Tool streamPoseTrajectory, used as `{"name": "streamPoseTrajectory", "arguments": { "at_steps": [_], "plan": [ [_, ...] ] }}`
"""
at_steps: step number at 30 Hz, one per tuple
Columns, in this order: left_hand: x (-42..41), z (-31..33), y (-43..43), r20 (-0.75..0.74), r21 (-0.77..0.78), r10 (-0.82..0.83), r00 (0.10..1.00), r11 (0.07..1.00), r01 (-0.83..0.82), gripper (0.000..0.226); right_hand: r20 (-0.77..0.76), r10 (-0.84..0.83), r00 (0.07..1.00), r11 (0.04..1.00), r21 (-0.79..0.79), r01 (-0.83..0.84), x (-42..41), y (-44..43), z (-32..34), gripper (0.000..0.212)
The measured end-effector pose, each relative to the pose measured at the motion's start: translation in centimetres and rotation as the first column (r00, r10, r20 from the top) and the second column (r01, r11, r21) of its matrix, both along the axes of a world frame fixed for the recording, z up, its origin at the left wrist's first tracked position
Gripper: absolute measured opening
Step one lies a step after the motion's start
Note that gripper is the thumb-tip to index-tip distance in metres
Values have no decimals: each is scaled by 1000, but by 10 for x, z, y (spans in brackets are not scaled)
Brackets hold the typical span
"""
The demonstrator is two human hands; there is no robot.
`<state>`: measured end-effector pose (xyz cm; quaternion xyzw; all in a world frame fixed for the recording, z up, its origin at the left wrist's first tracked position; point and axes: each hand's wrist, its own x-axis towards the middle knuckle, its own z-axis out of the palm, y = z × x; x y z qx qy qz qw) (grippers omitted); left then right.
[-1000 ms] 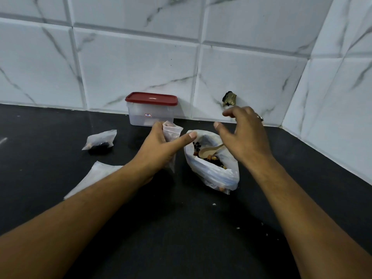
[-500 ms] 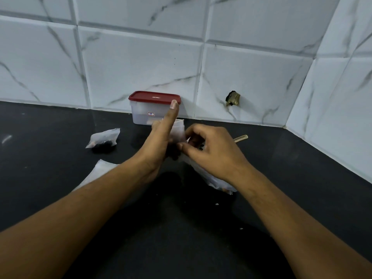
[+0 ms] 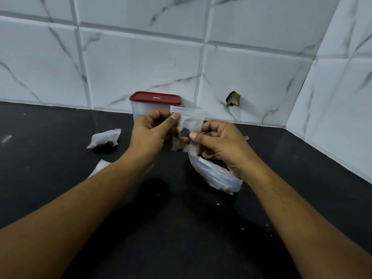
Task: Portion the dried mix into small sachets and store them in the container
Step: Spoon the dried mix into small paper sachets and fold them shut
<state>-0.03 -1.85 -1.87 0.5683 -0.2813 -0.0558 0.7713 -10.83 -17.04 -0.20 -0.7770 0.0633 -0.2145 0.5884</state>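
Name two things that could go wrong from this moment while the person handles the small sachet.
1. The sachet hangs pinched between left hand and right hand above the dark counter; if its top is unsealed, tilting could scatter mix.
2. The right wrist sits just over the open bag of mix and might knock it sideways.

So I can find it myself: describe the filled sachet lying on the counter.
Find the red-lidded container at the tiled wall. Left of it, on the black counter, lies the sachet. Unlike the flat bag nearby, it holds dark pieces.
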Motion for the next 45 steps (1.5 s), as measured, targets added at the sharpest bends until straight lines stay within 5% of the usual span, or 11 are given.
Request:
{"name": "streamPoseTrajectory", "arguments": {
  "at_steps": [14, 18, 26, 30, 45],
  "plan": [
    [7, 3, 3, 33, -36, 99, 995, 995, -98, 6, -74, -5, 997, 993, -118, -4, 0, -10, 3, 11],
    [3, 2, 0, 53, -17, 3, 999, 1000, -3, 7, 24, -16, 1000, 997, 70, 14, 0, -4, 3, 24],
    [4, -3, 1, 47, 201, -162, 986, 968, 150, 23, 146, -200, 969, 958, 235, 163, 3, -10, 5, 2],
    [8, -10, 0, 14, 352, -229, 973, 912, 209, 26, 166, -199, 966, 942, 303, 142, 3, -13, 6, 8],
    [0, -3, 2, 122, 306, -213, 969, 937, 167, 20, 204, -204, 957, 962, 221, 158, 2, -18, 4, 6]
  ]
}}
